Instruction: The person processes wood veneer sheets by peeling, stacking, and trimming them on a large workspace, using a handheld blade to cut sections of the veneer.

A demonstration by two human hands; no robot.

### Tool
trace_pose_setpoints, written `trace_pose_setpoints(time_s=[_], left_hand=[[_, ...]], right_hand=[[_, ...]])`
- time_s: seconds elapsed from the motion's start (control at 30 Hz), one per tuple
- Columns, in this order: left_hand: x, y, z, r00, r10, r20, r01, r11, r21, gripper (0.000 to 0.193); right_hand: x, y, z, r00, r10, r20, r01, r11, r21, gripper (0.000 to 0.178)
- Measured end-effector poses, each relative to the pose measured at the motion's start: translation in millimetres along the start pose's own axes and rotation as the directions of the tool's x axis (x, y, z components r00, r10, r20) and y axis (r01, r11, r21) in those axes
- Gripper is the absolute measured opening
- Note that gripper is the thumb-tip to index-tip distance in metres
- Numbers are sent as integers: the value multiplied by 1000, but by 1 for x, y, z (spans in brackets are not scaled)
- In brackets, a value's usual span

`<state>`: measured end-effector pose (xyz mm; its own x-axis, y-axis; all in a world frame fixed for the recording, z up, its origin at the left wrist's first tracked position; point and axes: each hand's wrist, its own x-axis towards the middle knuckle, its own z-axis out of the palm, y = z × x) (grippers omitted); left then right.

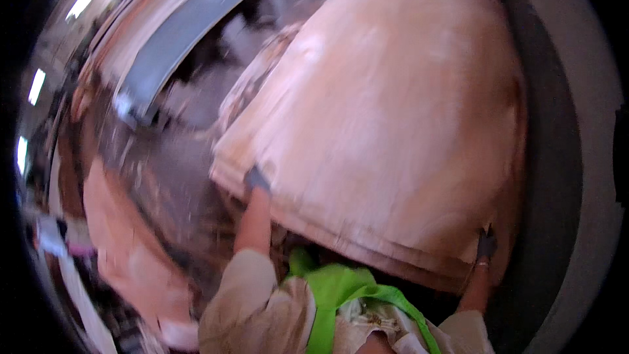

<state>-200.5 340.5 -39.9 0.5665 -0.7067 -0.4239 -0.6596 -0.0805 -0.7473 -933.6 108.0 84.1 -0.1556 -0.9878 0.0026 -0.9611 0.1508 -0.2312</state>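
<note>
A large stack of thin, pale wood veneer sheets (pixel 393 105) fills the middle and right of the view, its near edge layered and slightly uneven. My left hand (pixel 257 179), in a dark glove, grips the top sheet by its near edge, close to the left corner. At the near right corner my right hand (pixel 486 244), also gloved, is closed on the same sheet. Blur softens the fingers of both hands, and those under the sheet are hidden. The top sheet lies mostly flat on the stack.
Left of the stack, a long grey metal beam (pixel 190 23) runs past another pile of veneer (pixel 147 26). Scraps litter the brown floor (pixel 170 177). Loose reddish veneer pieces (pixel 134 249) lie at lower left. A dark strip (pixel 553 144) borders the stack's right side.
</note>
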Motion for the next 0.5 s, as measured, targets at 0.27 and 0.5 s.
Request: trace_pose_setpoints(time_s=[0.27,0.5], left_hand=[[-1,-31,62,735,-466,493,30,-704,-710,45],[20,-83,46,607,-157,779,212,-913,-349,47]], right_hand=[[-32,112,76,954,-133,268,171,978,-123,45],[-57,122,110,928,-230,292,279,950,-139,51]])
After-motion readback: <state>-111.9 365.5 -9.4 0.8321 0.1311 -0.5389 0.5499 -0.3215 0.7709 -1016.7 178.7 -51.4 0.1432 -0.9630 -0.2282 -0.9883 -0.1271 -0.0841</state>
